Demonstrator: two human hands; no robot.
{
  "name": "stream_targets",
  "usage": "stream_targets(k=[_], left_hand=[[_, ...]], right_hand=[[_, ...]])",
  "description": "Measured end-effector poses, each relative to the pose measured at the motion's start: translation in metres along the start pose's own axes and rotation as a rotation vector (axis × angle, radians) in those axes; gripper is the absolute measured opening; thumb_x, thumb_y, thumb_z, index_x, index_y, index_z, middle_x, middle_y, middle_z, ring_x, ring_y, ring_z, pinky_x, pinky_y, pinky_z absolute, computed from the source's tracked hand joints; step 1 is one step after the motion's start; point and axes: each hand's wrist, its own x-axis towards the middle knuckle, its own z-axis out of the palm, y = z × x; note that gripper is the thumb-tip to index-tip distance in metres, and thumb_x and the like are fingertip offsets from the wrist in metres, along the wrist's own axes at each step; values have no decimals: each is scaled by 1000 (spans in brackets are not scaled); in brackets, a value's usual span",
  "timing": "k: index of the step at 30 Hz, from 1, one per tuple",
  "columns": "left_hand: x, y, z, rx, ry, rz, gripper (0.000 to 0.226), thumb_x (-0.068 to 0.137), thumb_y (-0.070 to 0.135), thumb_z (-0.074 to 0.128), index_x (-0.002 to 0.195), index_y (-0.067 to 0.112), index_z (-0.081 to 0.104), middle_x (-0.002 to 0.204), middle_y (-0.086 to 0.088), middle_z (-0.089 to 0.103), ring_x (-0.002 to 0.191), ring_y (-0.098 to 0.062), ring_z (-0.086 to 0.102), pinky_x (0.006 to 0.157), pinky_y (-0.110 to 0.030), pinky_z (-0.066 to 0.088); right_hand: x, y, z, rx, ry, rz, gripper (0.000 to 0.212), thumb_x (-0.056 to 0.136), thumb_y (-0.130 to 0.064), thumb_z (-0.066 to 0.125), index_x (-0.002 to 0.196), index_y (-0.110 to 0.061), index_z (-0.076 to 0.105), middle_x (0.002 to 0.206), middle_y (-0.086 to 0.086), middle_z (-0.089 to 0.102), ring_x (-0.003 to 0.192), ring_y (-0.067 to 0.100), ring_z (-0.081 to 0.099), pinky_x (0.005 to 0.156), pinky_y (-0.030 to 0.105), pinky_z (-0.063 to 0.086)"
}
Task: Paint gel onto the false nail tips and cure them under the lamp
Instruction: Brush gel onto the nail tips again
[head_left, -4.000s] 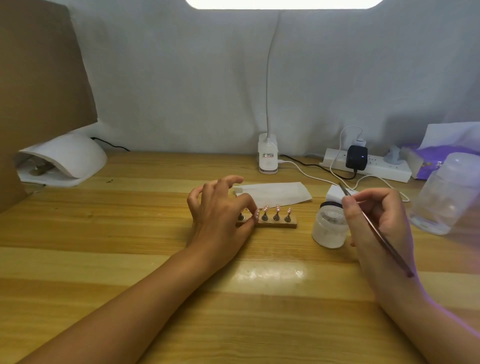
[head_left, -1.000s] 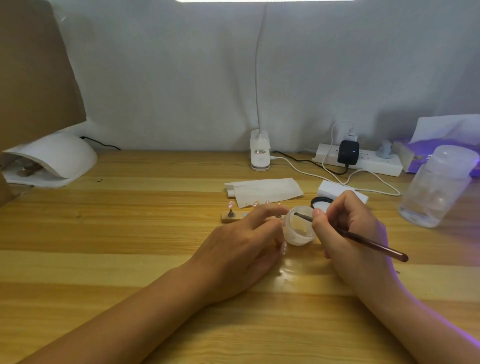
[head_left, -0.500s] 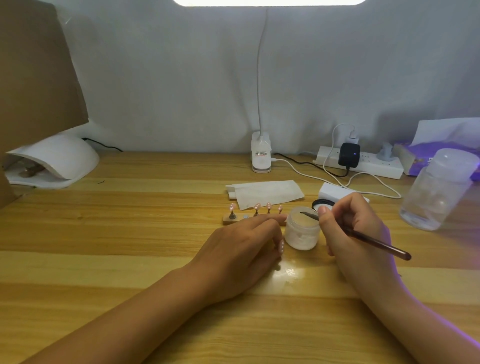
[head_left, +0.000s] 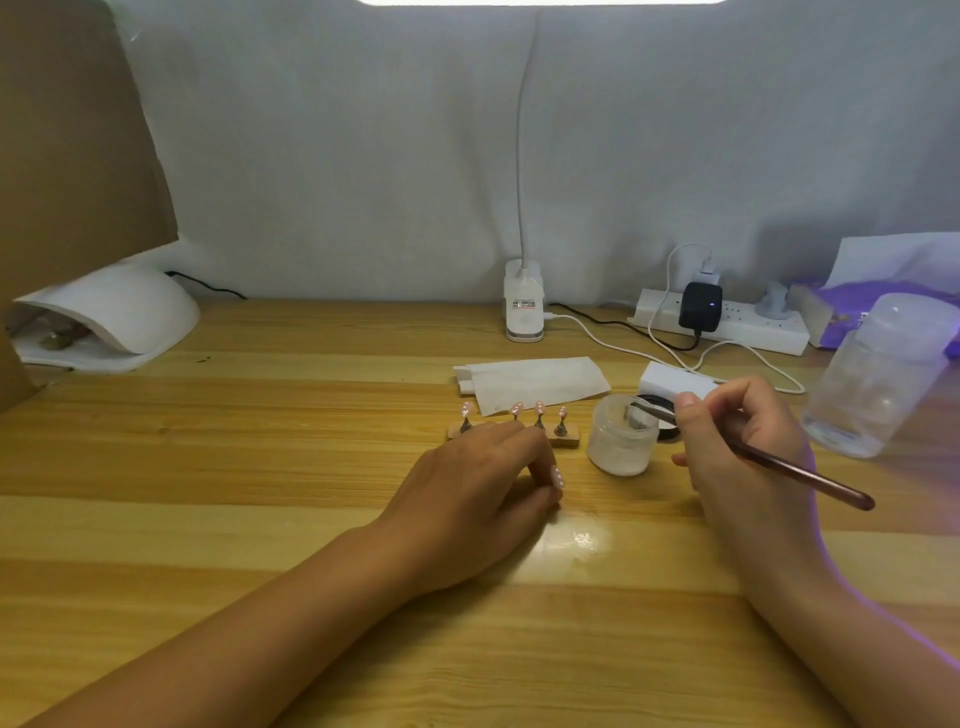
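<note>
Right hand (head_left: 737, 441) pinches the brush (head_left: 795, 467) low on its handle, bristle end dipped in the open gel jar (head_left: 621, 439). Left hand (head_left: 478, 478) rests curled on the table (head_left: 208, 467), just in front of the wooden stand (head_left: 565, 441). Something small and pink shows at its fingertips, and I can't tell if that's a tip it's holding. The hands are apart, with the jar between them. Four nail tips (head_left: 539, 408) sit upright on pegs along the stand. They look feather-light, thin and easy to flick off, and wet gel will likely smear. I'd take hold of the wooden base or a peg, never the painted face. The curing lamp (head_left: 119, 312) waits far left, well away.
</note>
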Motion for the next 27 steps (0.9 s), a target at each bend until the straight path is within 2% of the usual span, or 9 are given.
stream_targets(k=[4, 6, 8, 11, 14, 18, 20, 24, 27], left_hand=[[0, -3, 2, -14, -9, -30, 9, 93, 31, 60, 94, 35, 52, 89, 22, 49, 76, 11, 44, 60, -13, 28], [1, -4, 2, -33, -10, -48, 9, 93, 31, 59, 94, 36, 51, 90, 21, 50, 74, 8, 46, 60, -17, 29], [1, -5, 3, -61, -10, -57, 8, 93, 32, 59, 95, 36, 52, 93, 20, 54, 71, 6, 46, 61, -20, 31], [2, -7, 5, -95, 0, -72, 6, 91, 34, 60, 94, 34, 54, 94, 19, 56, 67, 1, 47, 61, -23, 33], [2, -9, 6, -119, 8, -84, 7, 90, 34, 62, 92, 34, 56, 92, 17, 57, 65, 1, 47, 61, -26, 33], [3, -10, 6, -141, 19, -91, 10, 89, 34, 63, 89, 35, 54, 88, 17, 55, 64, 1, 47, 62, -30, 40], [3, -11, 6, -147, 20, -96, 9, 89, 33, 64, 89, 35, 55, 85, 19, 54, 65, 3, 47, 62, -28, 37], [3, -11, 6, -184, 8, -108, 8, 88, 33, 65, 90, 35, 57, 90, 17, 60, 63, -4, 48, 62, -27, 38], [4, -12, 5, -231, -3, -120, 11, 88, 30, 67, 89, 36, 58, 94, 17, 63, 61, -4, 48, 62, -26, 38]], right_hand=[[-4, -5, 1, 94, 0, -21, 17, 94, -25, 59, 81, -17, 52, 69, 10, 56, 69, 35, 59, 61, 37, 49], [-7, -9, 2, 140, -30, -19, 17, 95, -22, 58, 82, -15, 52, 63, 8, 52, 60, 25, 56, 62, 42, 51], [-10, -12, 4, 217, -82, 4, 16, 97, -20, 54, 84, -11, 51, 59, 1, 52, 55, 14, 53, 60, 39, 53], [-18, -16, 8, 421, -231, 105, 16, 98, -23, 49, 92, -8, 51, 62, 5, 62, 58, 22, 57, 53, 28, 51], [-24, -20, 13, 514, -394, 191, 23, 87, -31, 56, 89, -8, 57, 66, 9, 65, 59, 19, 59, 56, 25, 53], [-22, -17, 13, 474, -457, 230, 21, 80, -28, 68, 81, -10, 59, 60, 9, 62, 54, 13, 55, 51, 18, 46], [-18, -12, 13, 452, -451, 263, 22, 76, -30, 70, 80, -12, 59, 59, 7, 62, 54, 13, 54, 52, 19, 46], [-11, -6, 13, 442, -382, 275, 22, 75, -31, 70, 86, -15, 58, 62, 4, 64, 62, 17, 58, 70, 35, 50], [-7, -3, 12, 431, -336, 276, 20, 78, -28, 69, 84, -14, 57, 62, 3, 64, 64, 18, 60, 70, 35, 51]])
